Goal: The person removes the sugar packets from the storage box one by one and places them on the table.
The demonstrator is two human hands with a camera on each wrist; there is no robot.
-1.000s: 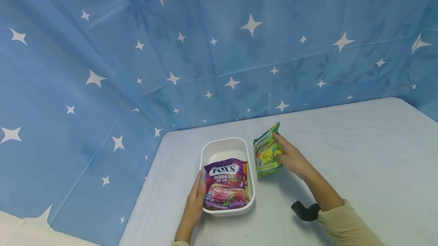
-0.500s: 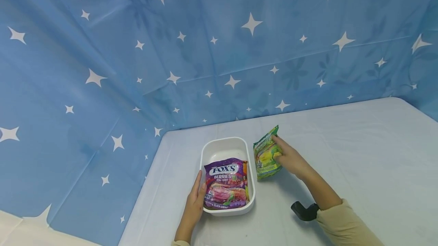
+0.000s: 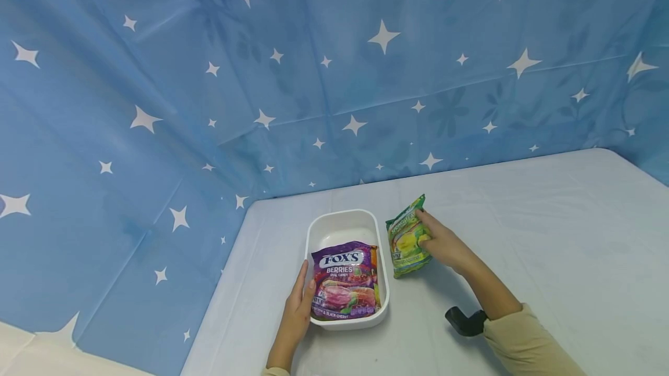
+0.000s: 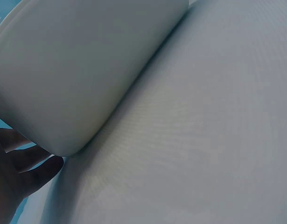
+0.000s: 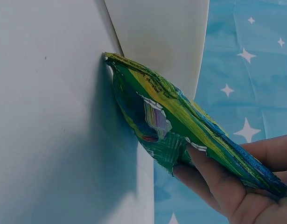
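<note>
In the head view a white plastic tub (image 3: 346, 222) stands on the table with a purple bag of Fox's Berries candy (image 3: 346, 283) lying in it. My left hand (image 3: 298, 309) rests against the tub's left side; the left wrist view shows its fingers (image 4: 33, 163), fairly straight, touching the tub's outer wall (image 4: 78, 70). Just right of the tub, my right hand (image 3: 443, 242) grips a green and yellow candy bag (image 3: 406, 242) by its right side. Seen from the right wrist, that bag (image 5: 152, 116) is tilted, its lower end close to the white table surface.
The white-covered table (image 3: 549, 236) extends far to the right. Behind and to the left hangs a blue curtain (image 3: 313, 74) with white stars. A black curved piece (image 3: 465, 322) sits at my right sleeve (image 3: 522, 341). An orange-edged packet (image 3: 373, 260) shows beneath the purple bag.
The green candy bag in my right hand has come slightly down and toward me beside the tub. My left hand and the tub stay where they were.
</note>
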